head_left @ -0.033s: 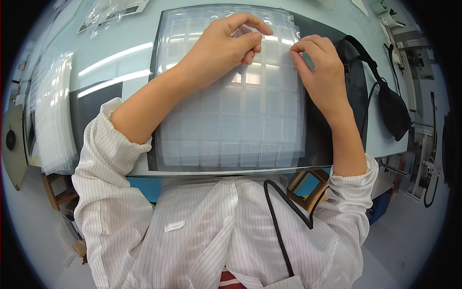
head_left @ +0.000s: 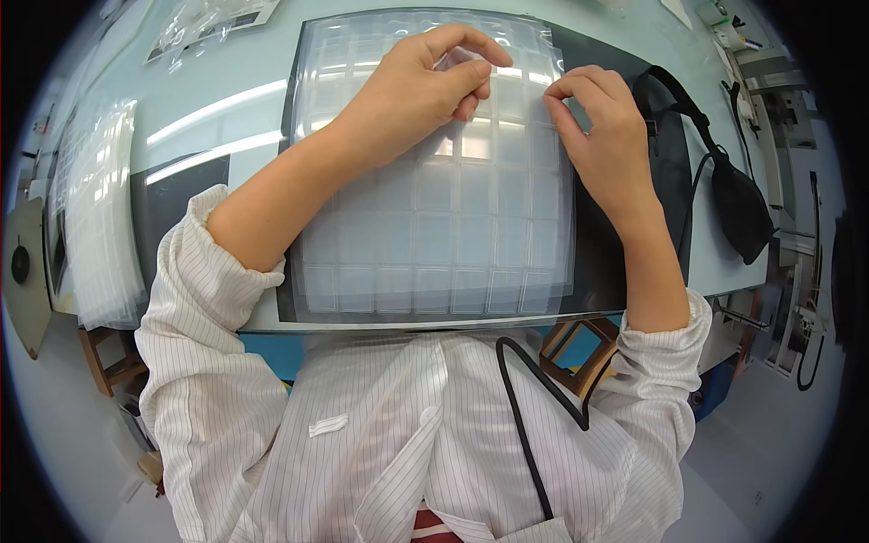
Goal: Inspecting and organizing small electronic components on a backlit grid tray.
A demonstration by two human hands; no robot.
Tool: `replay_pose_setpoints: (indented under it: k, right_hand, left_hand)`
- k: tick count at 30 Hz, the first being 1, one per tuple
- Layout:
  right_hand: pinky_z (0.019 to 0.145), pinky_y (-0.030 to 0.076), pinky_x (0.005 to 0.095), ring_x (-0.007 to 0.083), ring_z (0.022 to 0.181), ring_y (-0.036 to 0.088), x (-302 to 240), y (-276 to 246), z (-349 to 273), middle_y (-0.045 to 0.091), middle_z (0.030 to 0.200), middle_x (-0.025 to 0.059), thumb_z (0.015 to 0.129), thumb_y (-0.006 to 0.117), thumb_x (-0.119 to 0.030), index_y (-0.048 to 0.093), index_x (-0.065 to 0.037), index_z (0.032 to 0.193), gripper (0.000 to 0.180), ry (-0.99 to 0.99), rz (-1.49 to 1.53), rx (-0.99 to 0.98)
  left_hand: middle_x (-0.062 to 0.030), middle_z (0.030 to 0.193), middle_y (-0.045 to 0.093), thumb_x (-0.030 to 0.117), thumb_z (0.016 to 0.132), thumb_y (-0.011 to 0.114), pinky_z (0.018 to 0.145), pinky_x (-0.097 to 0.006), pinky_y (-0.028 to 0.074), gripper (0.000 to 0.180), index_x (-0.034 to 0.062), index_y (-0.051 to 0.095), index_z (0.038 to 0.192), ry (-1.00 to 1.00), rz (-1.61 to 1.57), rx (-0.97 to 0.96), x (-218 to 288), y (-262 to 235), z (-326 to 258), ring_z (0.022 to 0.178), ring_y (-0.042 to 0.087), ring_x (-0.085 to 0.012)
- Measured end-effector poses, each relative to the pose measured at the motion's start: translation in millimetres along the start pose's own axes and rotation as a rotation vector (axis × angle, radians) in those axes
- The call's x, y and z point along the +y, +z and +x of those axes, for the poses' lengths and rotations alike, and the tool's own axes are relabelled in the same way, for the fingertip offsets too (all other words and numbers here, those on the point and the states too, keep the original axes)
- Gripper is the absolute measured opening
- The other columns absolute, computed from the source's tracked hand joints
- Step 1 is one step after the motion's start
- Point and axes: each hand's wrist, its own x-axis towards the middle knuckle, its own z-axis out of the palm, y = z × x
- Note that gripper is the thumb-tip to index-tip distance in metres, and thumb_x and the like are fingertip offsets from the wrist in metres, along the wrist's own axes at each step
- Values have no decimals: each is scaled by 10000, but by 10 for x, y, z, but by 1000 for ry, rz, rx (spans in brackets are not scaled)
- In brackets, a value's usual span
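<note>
A stack of clear plastic sheets [head_left: 434,240], marked with a grid of rectangular pockets, lies flat on the dark mat in front of me. Over its upper middle is my left hand [head_left: 444,77], thumb pressed against curled fingers and the index arched to the right. A glossy clear patch shows under that index finger, but what the hand holds cannot be made out. At the sheets' upper right edge, my right hand [head_left: 602,122] brings thumb and index together in a pinch. Anything between those two tips is too small or transparent to name.
A dark mat [head_left: 602,240] extends right of the sheets. More clear pocketed sheets [head_left: 100,217] are piled at the table's left. On the right lies a black strapped pouch [head_left: 742,208]. Clear film [head_left: 204,27] lies at the far left. A wooden stool [head_left: 579,357] stands below the front edge.
</note>
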Motion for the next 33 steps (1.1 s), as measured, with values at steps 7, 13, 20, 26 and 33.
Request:
replay_pose_setpoints:
  k: [7, 13, 20, 26, 33]
  right_hand:
    - [828, 518, 352, 265, 938, 635, -10, 0, -1, 686, 980, 76, 874, 725, -47, 710, -16, 992, 123, -21, 19, 38]
    - [828, 509, 361, 273, 943, 623, -6, 41, -3, 678, 981, 80, 875, 720, -48, 688, -12, 977, 112, -33, 5, 97]
    - [820, 468, 292, 170, 870, 593, -166, -163, 42, 652, 953, 29, 921, 692, -50, 685, -6, 1029, 116, 38, 374, -19]
    - [773, 481, 251, 150, 850, 618, -272, -289, 10, 655, 920, 43, 921, 688, -31, 702, 7, 1032, 117, 246, 410, -38]
    - [784, 540, 352, 281, 895, 668, -305, -178, -335, 685, 974, 116, 863, 739, -2, 721, -5, 994, 132, -6, 44, 5]
  left_hand:
    - [-47, 893, 648, 122, 969, 546, 658, -236, 475, 232, -2, 637, 1143, -35, 3, 16, 26, 6, 5, 714, 575, -71]
    - [-53, 908, 656, 158, 972, 575, 668, -238, 490, 240, 4, 637, 1144, -5, -6, 19, -1, 21, 15, 724, 592, -86]
    - [-41, 886, 650, 320, 969, 700, 669, -254, 471, 330, 9, 665, 1075, 100, 234, 29, 53, 39, -7, 727, 565, -89]
    - [29, 850, 632, 370, 968, 722, 632, -208, 413, 281, 108, 688, 1063, 121, 193, -107, -4, -29, 5, 733, 527, -45]
    - [-13, 832, 616, 199, 1018, 620, 650, -212, 452, 199, 28, 664, 1110, 3, -57, -20, -1, 0, 37, 699, 516, -66]
